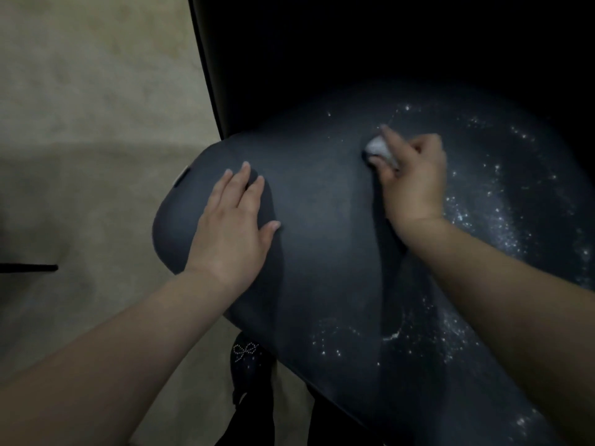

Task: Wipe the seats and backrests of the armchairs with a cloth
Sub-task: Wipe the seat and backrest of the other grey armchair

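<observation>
The cloth (pixel 380 149) is a small pale wad, bunched up tight and pressed against the dark armchair seat (pixel 322 252) toward the back of the cushion, close to where the seat meets the backrest (pixel 354 53). The right hand (pixel 413 181) grips it, fingers curled around the wad with 1 finger stretched forward over the top, probably to bear down on the fabric as it rubs. The hand is a little blurred, so I would guess it is mid-stroke, though I cannot tell the direction.

White specks (pixel 502 220), like powder or crumbs, are scattered over the right part of the seat and down toward the front edge, while the stretch to the left of the cloth looks clean. Judging by that, the wiping has a good way to go on this seat alone, and the backrest sits in deep shadow, so its condition cannot be read.

The left hand (pixel 233 226) lies flat on the rounded left corner of the cushion, fingers straight and slightly spread, holding nothing. It seems placed there to brace the person leaning over and to keep the chair steady under the rubbing.

Beyond the chair lies a pale beige floor (pixel 80 123). A dark shoe (pixel 248 358) with a small sparkly bow shows just below the seat's front edge.
</observation>
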Demonstrator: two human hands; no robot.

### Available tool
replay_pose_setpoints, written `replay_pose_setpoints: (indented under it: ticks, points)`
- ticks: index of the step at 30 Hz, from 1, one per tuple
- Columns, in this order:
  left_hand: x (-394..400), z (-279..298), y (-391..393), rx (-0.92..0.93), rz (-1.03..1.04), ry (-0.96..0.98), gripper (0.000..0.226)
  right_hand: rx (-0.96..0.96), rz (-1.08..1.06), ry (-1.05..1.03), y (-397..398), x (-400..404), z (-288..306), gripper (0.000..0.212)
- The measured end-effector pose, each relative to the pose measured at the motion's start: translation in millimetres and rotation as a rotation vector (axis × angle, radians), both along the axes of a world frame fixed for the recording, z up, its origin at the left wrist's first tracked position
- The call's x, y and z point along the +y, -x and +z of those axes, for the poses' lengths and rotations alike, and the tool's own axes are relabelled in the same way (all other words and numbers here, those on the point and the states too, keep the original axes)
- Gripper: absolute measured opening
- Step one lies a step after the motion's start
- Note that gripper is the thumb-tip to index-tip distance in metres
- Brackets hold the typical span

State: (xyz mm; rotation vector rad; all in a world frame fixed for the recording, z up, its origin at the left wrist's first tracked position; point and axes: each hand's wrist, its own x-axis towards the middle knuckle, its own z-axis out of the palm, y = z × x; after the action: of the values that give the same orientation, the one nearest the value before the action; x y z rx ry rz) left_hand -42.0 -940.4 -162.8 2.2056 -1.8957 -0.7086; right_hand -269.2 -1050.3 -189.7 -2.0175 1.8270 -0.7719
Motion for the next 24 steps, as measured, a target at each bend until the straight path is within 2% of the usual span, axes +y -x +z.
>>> replay_pose_setpoints:
  ticks: [2, 3, 6, 8, 9, 11, 14, 16, 19, 22, 24]
  points:
    - [-7.6, -1.3, 1.8, 0.006, 0.010, -0.010, 0.067, -0.040, -0.123, -0.026, 6.9, 10.7, -2.8, 0.044]
    - [-11.5, -1.9, 3.8, 0.011, 0.020, -0.016, 0.067, -0.048, -0.120, -0.025, 1.1, 20.9, -2.9, 0.045]
    - [-23.1, -2.1, 13.3, 0.031, 0.044, -0.021, 0.067, -0.011, 0.142, -0.013, -30.2, 40.8, 1.5, 0.047]
    - [-30.1, -2.8, 19.1, 0.034, 0.033, -0.013, 0.068, 0.068, 0.339, 0.013, -38.4, 23.7, 4.6, 0.046]
    - [-33.4, -3.5, 20.2, 0.030, 0.021, -0.008, 0.068, 0.097, 0.369, 0.034, -36.4, 8.4, 3.9, 0.045]
    - [-40.7, -5.3, 19.0, 0.021, 0.017, 0.001, 0.067, 0.092, 0.249, 0.044, -21.5, -23.0, 0.0, 0.043]
    - [-51.0, -5.5, 15.1, 0.021, 0.051, 0.012, 0.063, -0.014, -0.098, -0.006, 4.8, -39.8, -4.4, 0.046]
    - [-56.9, -4.8, 15.0, 0.035, 0.078, 0.032, 0.058, 0.008, -0.129, 0.003, 0.0, -26.2, -3.0, 0.049]
    - [-63.8, -3.8, 16.4, 0.051, 0.105, 0.036, 0.055, 0.026, 0.132, 0.018, -32.3, -10.9, 3.4, 0.049]
    - [-66.2, -4.4, 16.1, 0.032, 0.092, 0.019, 0.058, 0.084, 0.412, 0.027, -60.5, -31.3, 6.7, 0.047]
    - [-65.9, -5.3, 16.1, 0.026, 0.079, 0.005, 0.059, 0.133, 0.470, 0.027, -64.3, -50.6, 6.9, 0.045]
